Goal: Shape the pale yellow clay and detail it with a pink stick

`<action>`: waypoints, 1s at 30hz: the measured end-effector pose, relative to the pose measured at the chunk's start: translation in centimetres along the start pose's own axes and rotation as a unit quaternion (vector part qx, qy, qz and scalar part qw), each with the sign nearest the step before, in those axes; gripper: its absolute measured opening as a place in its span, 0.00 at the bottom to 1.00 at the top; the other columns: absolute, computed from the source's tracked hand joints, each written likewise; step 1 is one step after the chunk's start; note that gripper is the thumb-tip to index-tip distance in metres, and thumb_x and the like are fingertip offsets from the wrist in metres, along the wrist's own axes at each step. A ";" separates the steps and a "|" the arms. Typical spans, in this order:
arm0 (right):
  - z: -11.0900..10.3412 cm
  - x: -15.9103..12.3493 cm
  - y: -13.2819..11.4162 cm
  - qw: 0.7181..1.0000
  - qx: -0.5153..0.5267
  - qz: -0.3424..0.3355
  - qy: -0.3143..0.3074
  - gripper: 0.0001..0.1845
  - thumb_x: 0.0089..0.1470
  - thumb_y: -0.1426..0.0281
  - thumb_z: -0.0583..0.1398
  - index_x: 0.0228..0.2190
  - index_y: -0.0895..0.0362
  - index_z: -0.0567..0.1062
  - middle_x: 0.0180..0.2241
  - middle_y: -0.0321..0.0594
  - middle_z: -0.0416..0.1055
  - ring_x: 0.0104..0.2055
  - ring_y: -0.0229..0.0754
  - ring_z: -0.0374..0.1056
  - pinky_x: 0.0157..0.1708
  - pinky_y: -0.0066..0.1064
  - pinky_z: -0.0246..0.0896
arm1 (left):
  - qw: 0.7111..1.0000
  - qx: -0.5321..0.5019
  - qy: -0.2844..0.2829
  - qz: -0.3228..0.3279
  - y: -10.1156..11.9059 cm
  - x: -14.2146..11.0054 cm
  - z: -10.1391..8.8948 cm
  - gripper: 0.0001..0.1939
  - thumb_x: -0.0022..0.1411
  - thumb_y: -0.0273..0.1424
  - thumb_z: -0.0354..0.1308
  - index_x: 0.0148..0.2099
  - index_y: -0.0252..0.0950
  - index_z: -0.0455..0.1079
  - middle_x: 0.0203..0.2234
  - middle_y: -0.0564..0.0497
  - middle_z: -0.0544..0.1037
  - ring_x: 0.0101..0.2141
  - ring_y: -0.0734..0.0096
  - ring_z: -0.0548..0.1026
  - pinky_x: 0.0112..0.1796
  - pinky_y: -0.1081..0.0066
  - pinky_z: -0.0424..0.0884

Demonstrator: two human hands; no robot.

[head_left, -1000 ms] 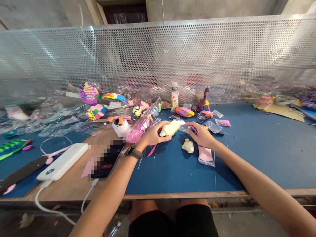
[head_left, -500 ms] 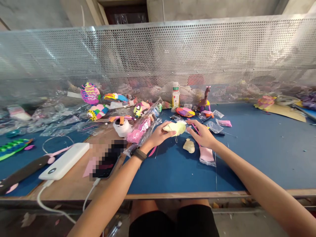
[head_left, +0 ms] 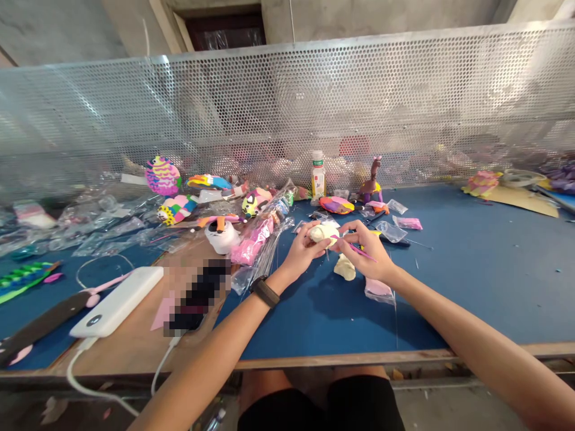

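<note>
My left hand point(head_left: 302, 256) is closed around a pale yellow modelling clay piece point(head_left: 322, 233), held up over the blue table top. In my right hand point(head_left: 368, 250) a thin magenta modelling tool point(head_left: 366, 254) is pinched, its tip at the right side of the clay piece. Whether the tip presses in cannot be made out. A second pale clay lump point(head_left: 344, 267) lies on the table just under my hands. Partly covered by my right hand, a pink clay block point(head_left: 378, 287) in clear wrap rests nearby.
To the left lie a dark phone point(head_left: 197, 299), a white power bank point(head_left: 119, 302) and its cables. Colourful clay figures point(head_left: 177, 206) and plastic bags line the back, with a bottle point(head_left: 318, 176) standing among them. Behind rises a perforated metal screen point(head_left: 296, 96).
My left hand has turned the clay piece. My right hand has swung the magenta tool from nearly upright to slanting, and its tip is now at the clay.
</note>
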State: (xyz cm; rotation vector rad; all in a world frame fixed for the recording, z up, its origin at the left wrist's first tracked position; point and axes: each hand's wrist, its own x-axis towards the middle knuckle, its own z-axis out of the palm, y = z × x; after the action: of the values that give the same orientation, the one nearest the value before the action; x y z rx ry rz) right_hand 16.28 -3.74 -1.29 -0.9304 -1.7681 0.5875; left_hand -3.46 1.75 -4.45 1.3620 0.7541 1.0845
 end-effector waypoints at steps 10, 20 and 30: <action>-0.1 0.0 -0.1 0.996 -0.030 -0.074 0.037 0.04 0.64 0.66 0.64 0.37 0.53 0.77 0.37 0.41 0.85 0.37 0.44 0.82 0.39 0.35 0.76 | 0.887 0.441 0.038 0.131 2.6 -1.3 -0.6 0.25 0.66 0.50 0.65 0.58 0.44 0.68 0.36 0.51 0.83 0.30 0.63 0.80 0.30 0.70 0.70; 0.7 -0.2 0.2 0.991 -0.085 -0.090 0.043 0.09 0.66 0.67 0.64 0.41 0.53 0.85 0.43 0.40 0.87 0.44 0.47 0.84 0.45 0.35 0.80 | 0.795 0.547 0.086 0.248 1.9 -1.0 -0.7 0.22 0.69 0.49 0.63 0.56 0.41 0.68 0.54 0.42 0.74 0.58 0.51 0.74 0.55 0.55 0.75; 0.9 -0.4 0.9 0.980 -0.134 -0.137 0.050 0.10 0.67 0.66 0.62 0.44 0.50 0.85 0.41 0.39 0.87 0.39 0.45 0.84 0.42 0.35 0.81 | 0.852 0.459 0.043 0.249 0.5 -0.3 -1.2 0.26 0.70 0.52 0.60 0.58 0.39 0.61 0.54 0.38 0.74 0.56 0.48 0.74 0.56 0.51 0.73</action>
State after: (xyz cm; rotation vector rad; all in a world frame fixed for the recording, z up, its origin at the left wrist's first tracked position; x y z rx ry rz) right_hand 15.83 -3.53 -2.57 -0.8601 -1.8713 0.1242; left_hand -4.78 1.89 -4.18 2.4386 1.0888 1.2364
